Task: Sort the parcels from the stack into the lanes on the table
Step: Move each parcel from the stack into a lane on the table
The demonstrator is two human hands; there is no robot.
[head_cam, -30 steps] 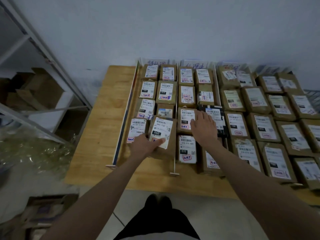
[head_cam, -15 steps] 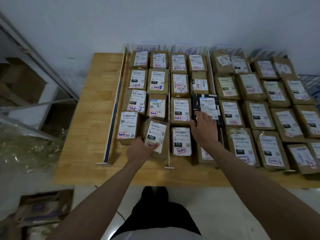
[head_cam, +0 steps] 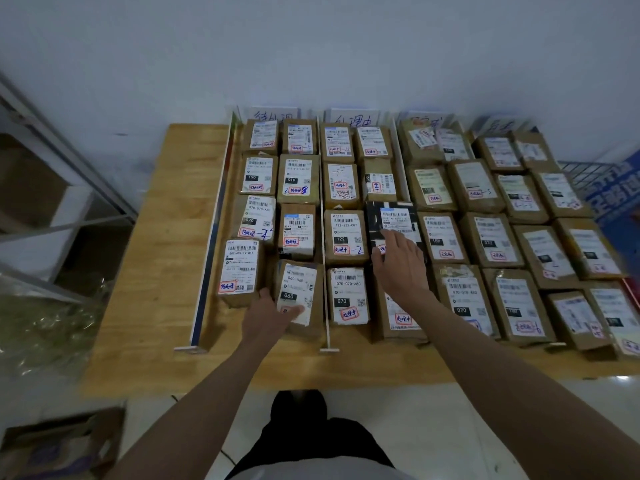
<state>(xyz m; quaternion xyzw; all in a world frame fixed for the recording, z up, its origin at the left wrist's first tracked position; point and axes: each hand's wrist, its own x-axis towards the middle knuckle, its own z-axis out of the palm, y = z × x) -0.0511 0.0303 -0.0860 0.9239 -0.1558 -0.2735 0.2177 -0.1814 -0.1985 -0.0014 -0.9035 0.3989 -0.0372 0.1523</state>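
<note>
— Brown parcels fill the lanes on the table [head_cam: 166,237], split by white dividers [head_cam: 323,271]. Where are the hands?

— The left hand [head_cam: 268,317] grips the "060" parcel [head_cam: 299,297] at its near left corner, thumb on the label, fingers round the side. That parcel sits at the front of the left lane, against the divider.

— And the right?

— The right hand [head_cam: 401,265] lies flat, fingers loose and spread, across the black parcel [head_cam: 393,223] and the brown one nearer it, in the second lane. It grasps nothing.
</note>
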